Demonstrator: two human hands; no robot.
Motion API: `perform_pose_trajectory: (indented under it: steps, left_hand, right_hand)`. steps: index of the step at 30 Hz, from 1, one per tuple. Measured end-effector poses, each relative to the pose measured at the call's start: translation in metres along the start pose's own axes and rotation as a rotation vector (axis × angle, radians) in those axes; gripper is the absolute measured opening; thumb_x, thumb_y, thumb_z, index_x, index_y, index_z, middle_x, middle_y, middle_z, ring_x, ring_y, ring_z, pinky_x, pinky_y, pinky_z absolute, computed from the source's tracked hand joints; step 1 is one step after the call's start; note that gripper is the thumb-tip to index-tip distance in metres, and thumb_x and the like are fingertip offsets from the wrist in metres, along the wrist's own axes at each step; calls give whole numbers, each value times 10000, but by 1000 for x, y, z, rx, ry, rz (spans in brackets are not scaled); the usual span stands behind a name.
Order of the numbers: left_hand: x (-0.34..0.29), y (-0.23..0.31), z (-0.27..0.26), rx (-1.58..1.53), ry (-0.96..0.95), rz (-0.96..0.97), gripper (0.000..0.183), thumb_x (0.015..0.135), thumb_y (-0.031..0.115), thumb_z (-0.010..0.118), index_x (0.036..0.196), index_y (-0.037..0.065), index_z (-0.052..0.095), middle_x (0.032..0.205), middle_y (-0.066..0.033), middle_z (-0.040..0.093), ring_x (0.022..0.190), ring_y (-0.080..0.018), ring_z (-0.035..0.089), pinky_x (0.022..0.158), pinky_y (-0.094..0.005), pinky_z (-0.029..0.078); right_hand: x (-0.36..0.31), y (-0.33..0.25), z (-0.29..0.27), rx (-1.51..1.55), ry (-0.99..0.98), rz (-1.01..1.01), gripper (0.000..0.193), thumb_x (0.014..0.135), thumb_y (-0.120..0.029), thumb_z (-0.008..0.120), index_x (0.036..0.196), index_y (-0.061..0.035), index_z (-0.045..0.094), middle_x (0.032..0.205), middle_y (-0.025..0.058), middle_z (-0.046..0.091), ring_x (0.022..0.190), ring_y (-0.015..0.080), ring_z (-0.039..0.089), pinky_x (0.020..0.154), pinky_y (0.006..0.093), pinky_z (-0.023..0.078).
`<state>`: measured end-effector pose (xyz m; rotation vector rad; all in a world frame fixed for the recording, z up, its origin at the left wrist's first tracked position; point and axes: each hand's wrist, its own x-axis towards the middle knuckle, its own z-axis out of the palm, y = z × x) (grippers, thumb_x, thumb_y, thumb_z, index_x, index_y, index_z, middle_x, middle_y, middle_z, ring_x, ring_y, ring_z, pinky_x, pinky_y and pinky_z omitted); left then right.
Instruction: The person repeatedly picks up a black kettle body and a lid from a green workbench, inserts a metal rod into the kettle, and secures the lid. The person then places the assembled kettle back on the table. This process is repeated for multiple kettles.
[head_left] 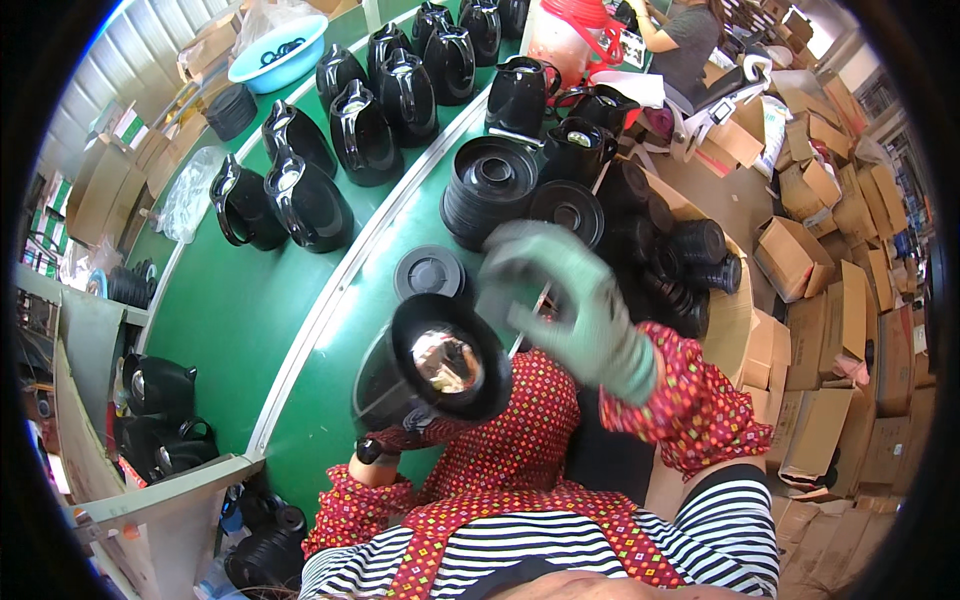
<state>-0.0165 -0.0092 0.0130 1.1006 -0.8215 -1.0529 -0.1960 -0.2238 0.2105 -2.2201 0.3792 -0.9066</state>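
A black jug (482, 372) with a wide rim and a shiny silvery inside is tilted, its opening facing up toward me. My left hand (428, 432) holds it from below, the fingers mostly hidden behind the jug; a dark watch is on that wrist. Above and right of the rim hovers my right hand (575, 300) in a pale green glove. Its fingers are curved and smeared by motion, so whether anything is in them cannot be made out. A round black lid (429, 273) lies on the green table (310, 345) just beyond the jug.
Several finished-looking black jugs (362, 135) stand at the back left past a pale divider strip (330, 280). Stacked black discs (490, 190) and a box of black parts (745, 330) are to the right. A blue basin (280, 55), cardboard boxes (830, 330) and another person (685, 45) are farther off.
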Motion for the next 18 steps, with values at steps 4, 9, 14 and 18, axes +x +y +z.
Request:
perform_pose_trajectory:
  steps: [4, 9, 14, 18]
  left_hand:
    - [-16, 23, 2, -433, 114, -79, 559, 1004, 229, 698, 1500, 46, 518, 1525, -150, 563, 1363, -277, 583, 1151, -453, 476]
    - [-25, 41, 8, -690, 107, -94, 490, 1057, 222, 614, 1497, 47, 486, 1508, -163, 554, 1361, -298, 567, 1158, -487, 462]
    - [-14, 34, 28, -699, 128, -96, 404, 1101, 203, 540, 1464, 40, 473, 1484, -172, 548, 1394, -321, 528, 1194, -525, 421]
    - [-5, 28, 43, -923, 115, -54, 401, 1107, 266, 527, 1447, 62, 470, 1580, -158, 473, 1526, -357, 378, 1280, -591, 247]
  right_hand:
    - [-17, 161, -15, -625, 476, 612, 810, 891, -468, 804, 1510, -56, 482, 1525, 285, 468, 1376, 449, 488, 1140, 533, 432]
    - [-44, 276, -24, -442, 199, 1055, 583, 1019, -531, 577, 1482, -178, 586, 1517, 136, 585, 1346, 430, 566, 1120, 546, 465]
    - [-22, 179, -17, -288, 622, 656, 407, 1080, -310, 574, 1313, 5, 685, 1224, 241, 737, 1158, 410, 702, 975, 411, 556]
    - [-81, 118, -7, 116, 560, 544, 366, 1069, -255, 649, 1267, 48, 706, 1114, 170, 778, 1040, 189, 716, 929, 334, 550]
